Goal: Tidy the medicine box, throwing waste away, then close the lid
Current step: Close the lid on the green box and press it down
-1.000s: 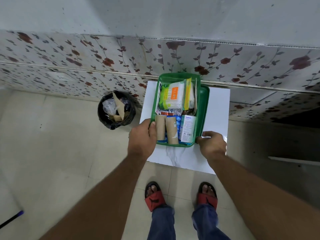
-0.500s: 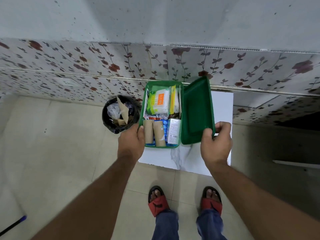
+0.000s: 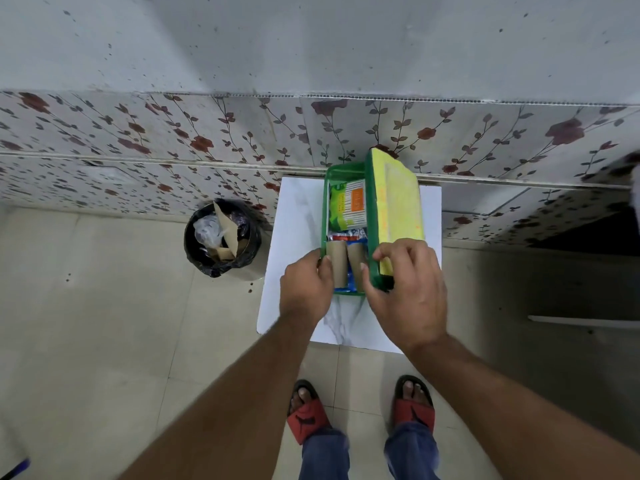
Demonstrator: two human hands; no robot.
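A green medicine box (image 3: 341,169) stands on a small white table (image 3: 294,237) against the wall. Its lid (image 3: 398,202), green-rimmed with a yellow top, is swung up and tilted over the box, about half closed. My right hand (image 3: 405,289) grips the lid's near end. My left hand (image 3: 304,285) holds the box's near left corner. Inside I see a cotton-swab pack (image 3: 348,209), foil strips and two brown bandage rolls (image 3: 337,263). The lid hides the box's right side.
A black-lined waste bin (image 3: 221,237) with paper and plastic scraps stands on the tiled floor left of the table. A floral-tiled wall runs right behind the table. My feet in red sandals are below the table's near edge.
My right hand has swung the lid from lying open at the right up and over toward the left, so its yellow top now shows. My left hand kept hold of the box.
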